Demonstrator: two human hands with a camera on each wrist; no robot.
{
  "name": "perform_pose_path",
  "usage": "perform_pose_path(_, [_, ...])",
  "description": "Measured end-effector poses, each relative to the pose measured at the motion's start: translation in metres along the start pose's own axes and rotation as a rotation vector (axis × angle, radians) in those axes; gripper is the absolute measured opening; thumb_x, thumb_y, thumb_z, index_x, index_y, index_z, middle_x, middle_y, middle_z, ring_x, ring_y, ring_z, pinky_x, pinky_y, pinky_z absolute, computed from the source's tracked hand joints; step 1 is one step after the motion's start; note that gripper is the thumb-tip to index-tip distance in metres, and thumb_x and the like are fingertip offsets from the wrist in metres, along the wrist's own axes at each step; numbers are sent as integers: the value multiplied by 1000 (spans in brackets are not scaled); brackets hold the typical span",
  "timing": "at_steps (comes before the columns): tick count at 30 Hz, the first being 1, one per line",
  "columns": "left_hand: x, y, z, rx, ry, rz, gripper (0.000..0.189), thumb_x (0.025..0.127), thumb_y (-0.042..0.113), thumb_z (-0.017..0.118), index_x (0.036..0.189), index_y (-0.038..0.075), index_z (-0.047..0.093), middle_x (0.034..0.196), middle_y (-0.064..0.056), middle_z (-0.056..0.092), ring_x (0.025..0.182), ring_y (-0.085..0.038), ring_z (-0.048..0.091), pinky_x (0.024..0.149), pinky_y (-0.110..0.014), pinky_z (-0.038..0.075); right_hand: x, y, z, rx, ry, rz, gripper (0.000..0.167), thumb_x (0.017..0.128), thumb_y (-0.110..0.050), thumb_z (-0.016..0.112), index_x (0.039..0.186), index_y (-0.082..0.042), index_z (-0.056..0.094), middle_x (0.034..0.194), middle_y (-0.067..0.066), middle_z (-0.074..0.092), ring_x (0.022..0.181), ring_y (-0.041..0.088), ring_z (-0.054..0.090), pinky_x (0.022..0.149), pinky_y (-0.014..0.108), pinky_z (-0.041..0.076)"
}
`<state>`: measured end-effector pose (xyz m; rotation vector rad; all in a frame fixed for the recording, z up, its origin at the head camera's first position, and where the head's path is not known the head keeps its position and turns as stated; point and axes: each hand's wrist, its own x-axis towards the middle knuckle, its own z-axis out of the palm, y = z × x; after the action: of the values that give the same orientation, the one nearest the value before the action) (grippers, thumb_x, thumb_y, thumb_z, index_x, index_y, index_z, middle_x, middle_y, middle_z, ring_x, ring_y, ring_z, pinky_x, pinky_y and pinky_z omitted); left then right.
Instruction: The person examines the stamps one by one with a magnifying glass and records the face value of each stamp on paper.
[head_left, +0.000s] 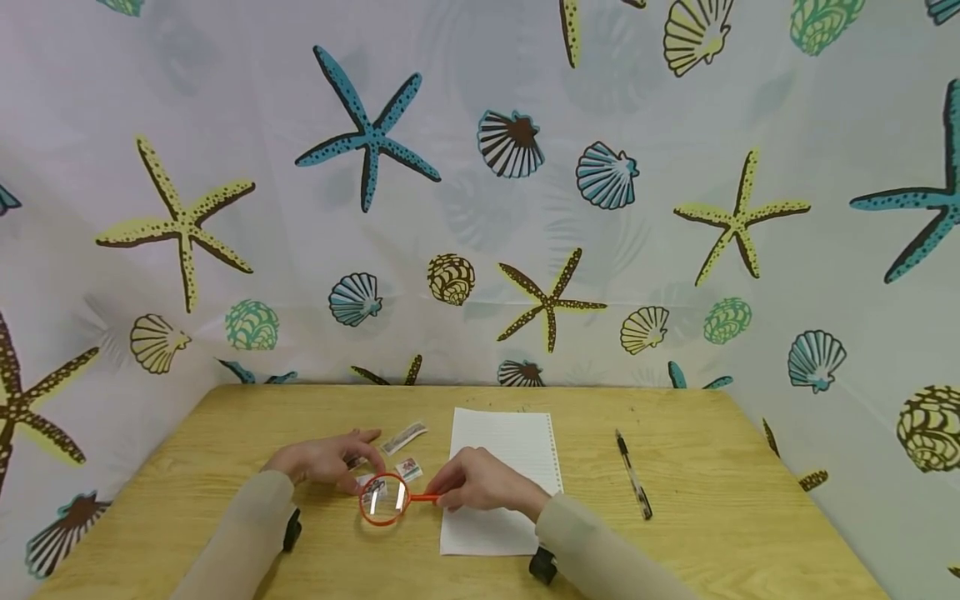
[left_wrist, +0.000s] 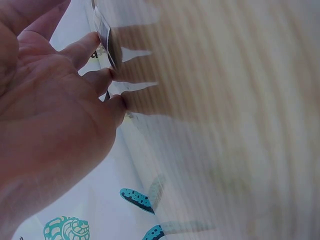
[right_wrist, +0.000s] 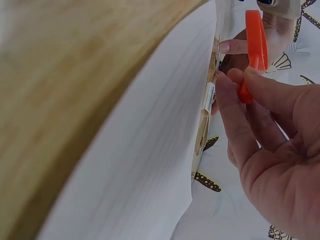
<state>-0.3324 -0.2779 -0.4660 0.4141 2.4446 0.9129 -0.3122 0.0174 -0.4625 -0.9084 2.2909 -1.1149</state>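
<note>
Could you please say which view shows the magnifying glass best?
The head view: there the magnifying glass shows its round rim and lens, its handle pinched by the right hand. The right wrist view shows its rim nearly edge-on; the left wrist view shows none.

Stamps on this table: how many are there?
4 that I can make out: the long stamp farthest back, the reddish stamp nearer, one stamp seen through the magnifier, and a dark stamp partly beneath the left hand. That hand may hide more.
</note>
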Motion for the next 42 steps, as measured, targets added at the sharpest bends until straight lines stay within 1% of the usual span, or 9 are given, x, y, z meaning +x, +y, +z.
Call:
perform_pose_path(3, [1, 0, 0, -4, 4, 3, 35, 73, -2, 73, 101, 20, 72, 163, -19, 12, 147, -49, -12, 111, -71, -9, 0, 0, 0, 0, -7, -17, 17, 88, -3, 69, 102, -8, 77, 88, 2, 76, 72, 5, 67, 66, 21, 56])
perform_pose_path(7, [0, 0, 0, -13, 2, 3, 36, 72, -2, 74, 101, 19, 72, 163, -19, 12, 147, -49, -12, 111, -71, -8, -1, -1, -1, 6, -10, -19, 17, 89, -4, 69, 103, -8, 76, 89, 2, 76, 73, 6, 68, 66, 21, 56])
perform_pose_path(13, [2, -1, 3, -37, -9, 2, 36, 71, -2, 75, 102, 18, 72, 163, -19, 10, 146, -49, -14, 111, -71, -10, -4, 0, 2, 15, -1, 0, 17, 88, -3, 70, 102, -8, 77, 88, 1, 76, 73, 6, 67, 65, 21, 55])
perform_pose_path(21, [5, -5, 5, -29, -7, -18, 35, 72, 0, 75, 100, 22, 72, 164, -16, 11, 147, -47, -13, 112, -70, -9, -4, 3, 4, 8, 14, 4, 16, 87, -4, 71, 101, -10, 78, 87, 0, 76, 71, 5, 66, 63, 21, 55])
perform_pose_path(27, [4, -4, 5, -42, -13, -16, 35, 72, -1, 75, 100, 20, 73, 164, -18, 10, 147, -49, -13, 111, -71, -10, -5, 3, 4, 9, 3, 11, 17, 87, -4, 71, 102, -10, 78, 87, -2, 75, 71, 4, 66, 64, 21, 55])
perform_pose_path(31, [4, -3, 4, -22, 4, -15, 33, 72, 0, 75, 99, 21, 73, 164, -17, 12, 147, -49, -12, 111, -71, -9, -5, 1, 2, 3, 12, 6, 17, 86, -3, 72, 101, -9, 78, 86, -2, 75, 70, 4, 65, 63, 20, 55])
perform_pose_path(35, [3, 0, 3, 2, 20, -12, 33, 72, 0, 74, 97, 21, 73, 163, -18, 14, 147, -49, -8, 112, -70, -6, -4, 0, 1, -1, 18, 0, 16, 86, -3, 72, 101, -9, 78, 85, -1, 75, 69, 4, 65, 62, 20, 54])
perform_pose_path(40, [2, 4, 3, 49, 53, 33, 33, 69, -3, 75, 94, 18, 73, 160, -25, 18, 144, -56, 7, 112, -71, 7, -2, 1, 1, -4, 13, -2, 17, 86, -3, 72, 101, -9, 78, 85, -1, 75, 69, 4, 65, 62, 20, 55])
perform_pose_path(42, [2, 5, 3, 70, 78, 18, 34, 68, -4, 75, 91, 20, 74, 159, -24, 21, 144, -55, 12, 112, -71, 11, -2, 1, 1, -4, 11, -3, 17, 86, -2, 72, 101, -9, 78, 85, -1, 75, 69, 4, 65, 62, 20, 55])
